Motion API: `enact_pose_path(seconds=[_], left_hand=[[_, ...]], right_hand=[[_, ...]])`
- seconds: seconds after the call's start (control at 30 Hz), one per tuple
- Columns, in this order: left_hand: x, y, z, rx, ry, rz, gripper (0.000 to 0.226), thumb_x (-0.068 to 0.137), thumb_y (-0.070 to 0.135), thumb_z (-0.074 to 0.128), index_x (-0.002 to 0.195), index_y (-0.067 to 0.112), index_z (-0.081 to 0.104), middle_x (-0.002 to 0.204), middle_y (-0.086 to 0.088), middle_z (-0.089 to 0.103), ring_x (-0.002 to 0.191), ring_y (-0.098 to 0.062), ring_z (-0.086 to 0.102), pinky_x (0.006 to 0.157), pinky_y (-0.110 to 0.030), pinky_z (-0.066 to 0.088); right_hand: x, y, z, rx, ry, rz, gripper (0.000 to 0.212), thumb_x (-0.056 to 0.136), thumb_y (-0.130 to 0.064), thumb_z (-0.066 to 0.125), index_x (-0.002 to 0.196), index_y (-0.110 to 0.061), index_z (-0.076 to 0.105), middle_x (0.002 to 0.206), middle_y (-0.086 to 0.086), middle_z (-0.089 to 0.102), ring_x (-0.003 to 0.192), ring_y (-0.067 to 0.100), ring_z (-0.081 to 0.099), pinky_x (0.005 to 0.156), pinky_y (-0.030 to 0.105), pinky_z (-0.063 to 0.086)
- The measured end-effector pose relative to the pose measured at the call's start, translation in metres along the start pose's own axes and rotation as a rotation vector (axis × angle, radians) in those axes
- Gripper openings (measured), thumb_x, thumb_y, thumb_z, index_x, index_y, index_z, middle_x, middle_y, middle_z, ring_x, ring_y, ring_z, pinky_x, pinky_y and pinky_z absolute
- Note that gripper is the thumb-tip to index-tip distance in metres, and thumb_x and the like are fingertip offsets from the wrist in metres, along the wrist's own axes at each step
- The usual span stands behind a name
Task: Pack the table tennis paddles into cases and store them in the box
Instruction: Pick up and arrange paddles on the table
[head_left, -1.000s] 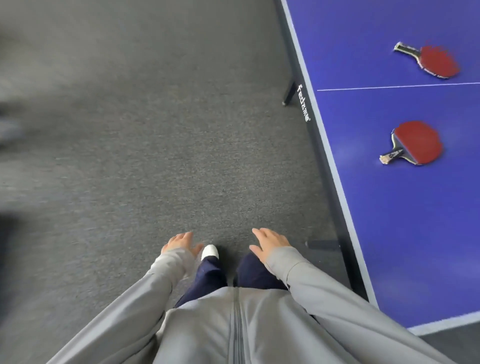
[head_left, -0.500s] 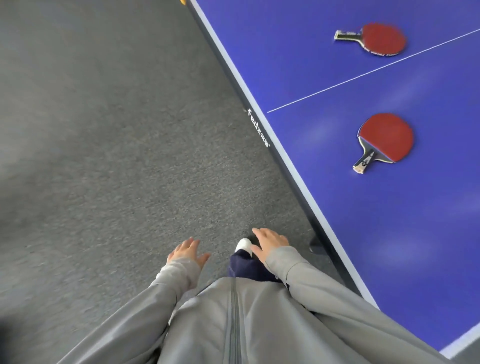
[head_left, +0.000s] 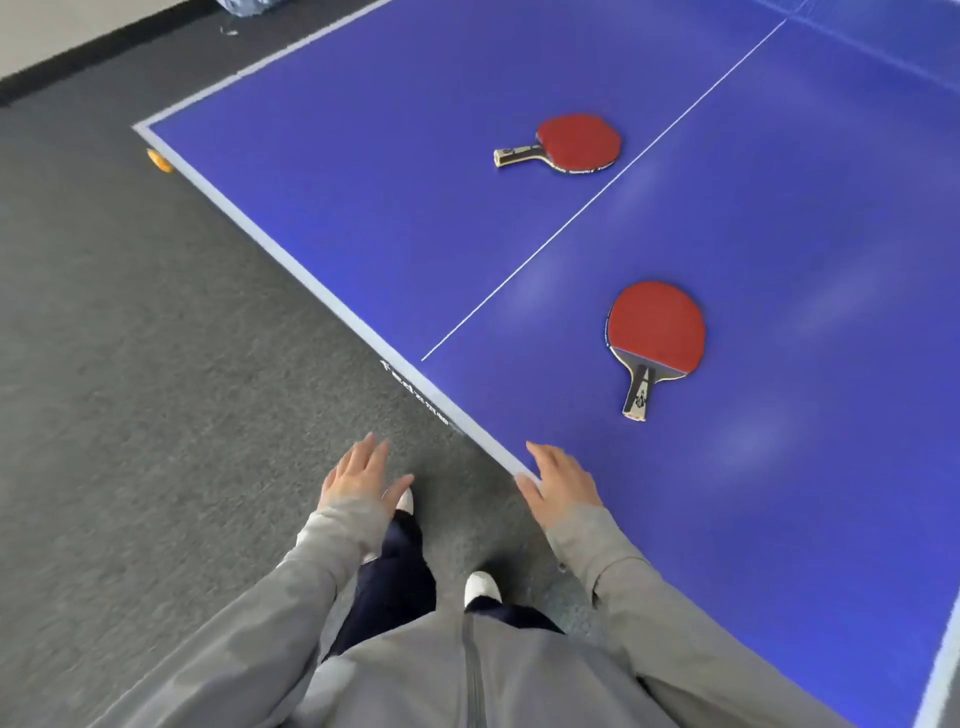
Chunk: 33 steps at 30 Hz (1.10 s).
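Observation:
Two red-faced paddles lie flat on the blue table tennis table (head_left: 363, 218). The near paddle (head_left: 655, 332) points its handle toward me. The far paddle (head_left: 576, 143) lies beside the white centre line with its handle to the left. My left hand (head_left: 358, 473) hangs over the carpet with straight fingers and holds nothing. My right hand (head_left: 561, 483) is at the table's near edge, fingers straight, empty, well short of the near paddle. No case or box is in view.
Grey carpet (head_left: 145, 389) covers the floor left of the table. An orange ball (head_left: 158, 161) lies on the floor at the table's far left corner. A pale bundle (head_left: 244, 6) sits by the wall at the top.
The view has swung right toward the table, so both paddles now lie ahead of me. My right hand has come over the table's edge; both hands stay empty.

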<state>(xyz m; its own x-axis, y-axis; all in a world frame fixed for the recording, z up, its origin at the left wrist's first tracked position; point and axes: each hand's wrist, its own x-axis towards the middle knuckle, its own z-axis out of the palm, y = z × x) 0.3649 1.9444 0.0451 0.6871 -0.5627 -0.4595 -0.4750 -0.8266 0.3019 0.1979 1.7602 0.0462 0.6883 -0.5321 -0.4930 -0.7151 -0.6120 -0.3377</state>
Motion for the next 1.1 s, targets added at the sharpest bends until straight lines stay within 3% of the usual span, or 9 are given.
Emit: enact_pose_path(seconds=[0.13, 0.27, 0.4, 0.53, 0.8, 0.93, 1.1], left_hand=[[0.070, 0.009, -0.032, 0.089, 0.050, 0.187, 0.067, 0.094, 0.049, 0.042, 0.150, 0.023, 0.016, 0.159, 0.004, 0.007, 0.146, -0.018, 0.007, 0.118, -0.034, 0.009], [0.129, 0.010, -0.061, 0.207, -0.021, 0.307, 0.068, 0.094, 0.054, 0.036, 0.150, 0.025, 0.011, 0.159, 0.005, -0.001, 0.147, -0.015, 0.000, 0.117, -0.033, 0.005], [0.175, 0.009, -0.081, 0.346, -0.124, 0.364, 0.069, 0.095, 0.055, 0.030, 0.151, 0.025, 0.004, 0.159, 0.005, -0.008, 0.147, -0.015, -0.004, 0.119, -0.034, 0.003], [0.208, 0.012, -0.091, 0.398, -0.164, 0.374, 0.070, 0.095, 0.056, 0.029, 0.151, 0.025, 0.001, 0.159, 0.004, -0.008, 0.147, -0.016, -0.004, 0.119, -0.034, 0.003], [0.253, 0.033, -0.094, 0.348, -0.142, 0.341, 0.069, 0.094, 0.053, 0.035, 0.150, 0.025, 0.009, 0.159, 0.006, -0.001, 0.147, -0.016, 0.005, 0.117, -0.034, 0.009], [0.272, 0.049, -0.095, 0.312, -0.110, 0.319, 0.068, 0.094, 0.050, 0.039, 0.150, 0.024, 0.013, 0.159, 0.006, 0.004, 0.146, -0.016, 0.011, 0.117, -0.033, 0.013], [0.307, 0.075, -0.109, 0.256, -0.120, 0.309, 0.066, 0.094, 0.045, 0.046, 0.149, 0.021, 0.019, 0.158, 0.004, 0.014, 0.143, -0.019, 0.019, 0.113, -0.035, 0.020]], right_hand=[[0.026, 0.005, -0.011, 0.037, 0.133, 0.230, 0.052, 0.098, -0.040, 0.037, 0.145, -0.018, 0.028, 0.149, 0.000, 0.032, 0.135, 0.021, 0.030, 0.103, 0.036, 0.031], [0.045, 0.002, -0.017, 0.160, 0.222, 0.502, 0.050, 0.097, -0.038, 0.041, 0.142, -0.017, 0.033, 0.146, 0.003, 0.035, 0.134, 0.022, 0.031, 0.103, 0.039, 0.031], [0.063, 0.003, -0.026, 0.318, 0.352, 0.759, 0.052, 0.094, -0.036, 0.047, 0.139, -0.011, 0.037, 0.139, 0.012, 0.040, 0.132, 0.028, 0.032, 0.102, 0.043, 0.030], [0.076, 0.016, -0.040, 0.319, 0.453, 0.931, 0.053, 0.092, -0.037, 0.052, 0.133, -0.006, 0.041, 0.134, 0.016, 0.042, 0.128, 0.032, 0.034, 0.097, 0.046, 0.034], [0.116, 0.059, -0.060, 0.384, 0.470, 1.060, 0.060, 0.089, -0.039, 0.057, 0.135, -0.005, 0.039, 0.136, 0.017, 0.040, 0.129, 0.033, 0.032, 0.099, 0.046, 0.033], [0.134, 0.076, -0.051, 0.378, 0.504, 1.066, 0.051, 0.086, -0.034, 0.062, 0.123, -0.003, 0.048, 0.124, 0.018, 0.047, 0.119, 0.035, 0.039, 0.093, 0.045, 0.036], [0.142, 0.078, -0.051, 0.604, 0.620, 1.082, 0.040, 0.085, -0.020, 0.062, 0.114, 0.004, 0.047, 0.113, 0.023, 0.053, 0.112, 0.039, 0.044, 0.092, 0.046, 0.038]])
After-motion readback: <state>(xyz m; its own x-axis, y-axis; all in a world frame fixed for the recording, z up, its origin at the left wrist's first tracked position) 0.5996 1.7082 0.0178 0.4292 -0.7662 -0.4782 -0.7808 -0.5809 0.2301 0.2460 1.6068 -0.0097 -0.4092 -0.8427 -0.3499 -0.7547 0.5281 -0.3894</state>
